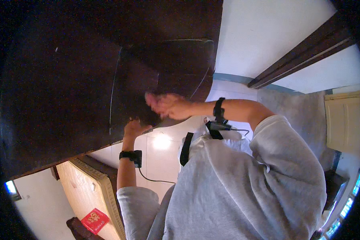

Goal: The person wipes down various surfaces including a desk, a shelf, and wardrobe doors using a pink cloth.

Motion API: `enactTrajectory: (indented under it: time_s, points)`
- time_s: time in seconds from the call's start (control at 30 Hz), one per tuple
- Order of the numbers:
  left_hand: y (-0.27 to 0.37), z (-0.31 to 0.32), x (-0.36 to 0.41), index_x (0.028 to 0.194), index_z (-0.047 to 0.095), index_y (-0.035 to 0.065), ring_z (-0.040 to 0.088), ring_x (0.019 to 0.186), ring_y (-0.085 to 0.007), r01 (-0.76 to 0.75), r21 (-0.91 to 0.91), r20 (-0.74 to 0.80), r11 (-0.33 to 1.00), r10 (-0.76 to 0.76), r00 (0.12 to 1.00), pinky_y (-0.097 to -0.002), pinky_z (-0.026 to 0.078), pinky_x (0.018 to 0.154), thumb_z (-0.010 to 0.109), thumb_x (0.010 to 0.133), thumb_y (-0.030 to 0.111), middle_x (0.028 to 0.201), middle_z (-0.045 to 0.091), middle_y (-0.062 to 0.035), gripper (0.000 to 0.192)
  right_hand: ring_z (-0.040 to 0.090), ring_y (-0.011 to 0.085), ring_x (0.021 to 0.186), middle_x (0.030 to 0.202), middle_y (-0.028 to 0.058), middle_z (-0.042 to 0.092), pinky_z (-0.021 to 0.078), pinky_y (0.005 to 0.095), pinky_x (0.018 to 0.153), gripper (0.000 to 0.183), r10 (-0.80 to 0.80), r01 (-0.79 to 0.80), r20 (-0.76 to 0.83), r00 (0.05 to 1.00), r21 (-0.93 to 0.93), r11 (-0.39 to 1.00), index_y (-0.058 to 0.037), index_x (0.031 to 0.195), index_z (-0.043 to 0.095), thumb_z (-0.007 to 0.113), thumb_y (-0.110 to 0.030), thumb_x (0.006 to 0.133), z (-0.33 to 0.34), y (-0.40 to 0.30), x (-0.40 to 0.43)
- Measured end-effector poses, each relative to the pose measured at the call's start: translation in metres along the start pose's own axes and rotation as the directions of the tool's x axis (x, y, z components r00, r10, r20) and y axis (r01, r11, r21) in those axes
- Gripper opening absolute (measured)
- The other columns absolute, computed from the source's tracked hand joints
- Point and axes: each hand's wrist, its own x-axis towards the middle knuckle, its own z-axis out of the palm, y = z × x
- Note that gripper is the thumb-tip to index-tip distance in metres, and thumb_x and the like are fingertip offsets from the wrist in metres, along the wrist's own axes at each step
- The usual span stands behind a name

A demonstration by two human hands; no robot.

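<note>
Dark brown wooden furniture (69,87), perhaps a cabinet, fills the upper left before me. Pale thin lines mark off a panel or compartment in it; its depth is lost in the dark. My left hand (134,129) is at its near edge, thumb stretched along the edge and fingers partly hidden in shadow. Over the marked-off part is my right hand (171,106), blurred by motion, its fingers bent and pointing left. No object shows plainly in it. Each wrist wears a black strap with a small device, the left one (135,157) and the right one (220,115), both cabled.
At lower left, a light wooden table (84,186) with a carved edge carries a red packet (95,221) bearing writing. Pale floor tiles (156,162) reflect a bright light. A dark beam or post (300,51) runs along the white wall (267,33). A cream door (344,123) is far right.
</note>
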Motion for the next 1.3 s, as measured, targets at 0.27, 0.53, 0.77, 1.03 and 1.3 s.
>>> enactTrajectory:
  time_s: [0.27,0.53,0.77,1.03,1.3]
  points:
    - [-0.098,0.14,0.078,0.129,0.022,-0.0064,0.019,0.124,-0.0418,-0.179,0.596,-0.431,0.783,0.5,0.751,-0.0389,0.024,0.101,0.057,0.061,0.066,0.131,0.02,-0.0332,0.105,0.049,0.0252,0.107,0.123,0.0108,0.047,0.04,0.0353,0.088,0.043,-0.255,-0.308,0.351,0.901,0.932,0.193,-0.0042,0.121,0.045,0.048,-0.022,0.082,-0.026,0.067,0.011]
    - [-0.058,0.082,0.066,0.13,0.02,-0.0034,0.019,0.124,-0.041,-0.192,0.27,-0.21,0.943,0.253,0.945,-0.0393,0.026,0.1,0.053,0.065,0.066,0.13,0.016,-0.0358,0.101,0.053,0.0267,0.098,0.105,0.0079,0.058,0.0432,0.0388,0.081,0.028,0.3,-0.403,-0.344,0.89,-0.284,0.87,-0.0153,0.102,0.059,0.045,-0.015,0.079,-0.053,0.163,-0.062]
    - [0.002,0.002,0.031,0.114,0.048,0.0014,0.049,0.101,-0.0372,-0.184,-0.062,-0.203,0.981,0.168,0.965,-0.0417,0.041,0.086,0.049,0.077,0.047,0.113,0.047,-0.0259,0.058,0.046,0.0275,0.104,0.108,0.0073,0.053,0.0347,0.0411,0.089,0.032,-0.006,0.025,-0.093,0.996,0.198,0.98,-0.0136,0.102,0.058,0.053,-0.013,0.07,0.027,0.067,-0.037]
    - [0.011,0.019,0.045,0.113,0.051,0.0099,0.049,0.101,-0.0371,-0.342,-0.323,-0.621,0.882,0.076,0.78,-0.0404,0.041,0.086,0.055,0.078,0.027,0.114,0.05,-0.0177,0.039,0.043,0.0305,0.108,0.112,0.0149,0.05,0.0336,0.0447,0.089,0.032,0.364,-0.388,0.141,0.921,0.223,0.895,-0.0068,0.103,0.056,0.054,-0.023,0.076,0.011,0.051,-0.024]
    - [-0.005,0.04,0.075,0.09,0.055,0.0086,0.052,0.094,-0.033,-0.481,-0.133,-0.622,0.866,0.306,0.721,-0.0381,0.043,0.08,0.067,0.066,0.023,0.1,0.057,-0.0142,0.031,0.048,0.0316,0.091,0.091,0.0115,0.055,0.0381,0.0421,0.082,0.038,0.495,-0.508,0.135,0.859,0.1,0.855,-0.0066,0.096,0.054,0.064,-0.033,0.07,0.046,0.019,-0.025]
